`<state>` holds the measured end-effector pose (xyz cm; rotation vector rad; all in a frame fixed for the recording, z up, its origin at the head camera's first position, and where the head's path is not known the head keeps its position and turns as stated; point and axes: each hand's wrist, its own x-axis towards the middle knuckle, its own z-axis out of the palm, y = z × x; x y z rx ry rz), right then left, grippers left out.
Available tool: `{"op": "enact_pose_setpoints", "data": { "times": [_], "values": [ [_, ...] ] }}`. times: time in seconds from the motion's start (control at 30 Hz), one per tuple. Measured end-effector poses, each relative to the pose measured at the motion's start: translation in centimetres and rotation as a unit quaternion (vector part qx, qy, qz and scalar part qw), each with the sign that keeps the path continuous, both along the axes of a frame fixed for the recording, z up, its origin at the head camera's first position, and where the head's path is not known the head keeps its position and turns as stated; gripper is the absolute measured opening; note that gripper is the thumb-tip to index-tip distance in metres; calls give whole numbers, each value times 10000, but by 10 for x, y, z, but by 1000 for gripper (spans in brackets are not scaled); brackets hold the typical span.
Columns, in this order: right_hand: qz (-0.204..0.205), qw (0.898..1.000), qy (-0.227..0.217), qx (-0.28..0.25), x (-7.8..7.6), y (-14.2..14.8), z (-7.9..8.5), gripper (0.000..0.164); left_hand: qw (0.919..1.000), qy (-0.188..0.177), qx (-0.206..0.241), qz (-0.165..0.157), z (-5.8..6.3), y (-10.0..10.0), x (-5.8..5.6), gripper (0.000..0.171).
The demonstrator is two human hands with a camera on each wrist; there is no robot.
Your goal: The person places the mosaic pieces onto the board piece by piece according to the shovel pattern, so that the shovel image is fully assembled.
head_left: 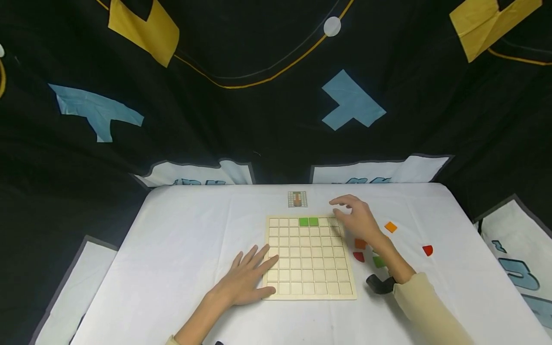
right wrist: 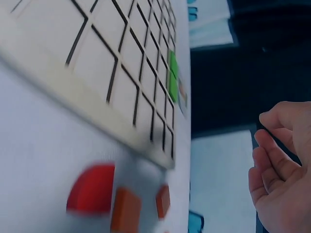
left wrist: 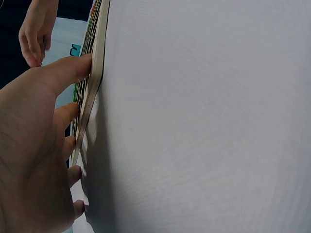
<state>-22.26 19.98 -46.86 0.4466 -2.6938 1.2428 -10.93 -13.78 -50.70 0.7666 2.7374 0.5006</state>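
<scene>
A pale wooden grid board (head_left: 308,258) lies flat on the white table, with two green squares (head_left: 308,222) side by side in its far row. My left hand (head_left: 246,280) rests with spread fingers on the board's left edge; in the left wrist view its thumb (left wrist: 73,70) touches the rim. Above the far right corner hovers my right hand (head_left: 358,220), its fingers loosely bent. Nothing shows between the fingers (right wrist: 272,155) in the right wrist view. Under the right forearm lie an orange-red piece (head_left: 360,244), a red rounded piece (head_left: 359,257) and a partly hidden green piece (head_left: 379,262).
A small printed card (head_left: 297,199) with a grid picture lies beyond the board. Farther right are an orange square (head_left: 390,227) and a red rounded piece (head_left: 428,250). A dark cloth with yellow and blue shapes hangs behind the table (head_left: 181,230).
</scene>
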Motion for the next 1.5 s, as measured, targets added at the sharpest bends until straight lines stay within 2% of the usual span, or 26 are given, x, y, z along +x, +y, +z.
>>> {"op": "enact_pose_setpoints", "data": {
  "times": [0.13,0.27,0.37,0.4,0.43,0.5,0.67,0.73,1.1,1.3,1.5],
  "values": [
    [-259,9995,145,-45,9,24,1,22,10000,-17,5,-11,1,0,0,73],
    [-639,9979,-10,-48,18,49,-3,26,10000,-26,-9,-21,1,1,0,73],
    [-914,9957,-3,168,15,75,-27,29,10000,0,-23,-27,0,1,0,73],
    [-974,9950,-101,193,16,81,-30,30,10000,11,-33,-27,0,1,0,73],
    [-1035,9942,-51,276,13,90,-42,31,10000,15,-34,-25,0,0,-1,73],
    [-1043,9936,-13,441,13,101,-50,33,10000,24,-35,-22,0,0,-1,73],
    [-1025,9926,-461,467,32,93,-25,33,10000,31,-45,-3,-1,-1,-2,73],
    [-1017,9912,-701,467,35,89,-20,35,10000,22,-40,7,-1,0,-1,73],
    [-908,9907,-828,584,30,87,-42,37,10000,21,-50,4,-2,0,-1,73],
    [-929,9877,-909,868,28,88,-48,37,10000,18,-37,22,-2,0,0,73],
    [-938,9869,-933,918,27,88,-50,36,10000,48,-59,29,-2,0,-1,73]
  ]
}}
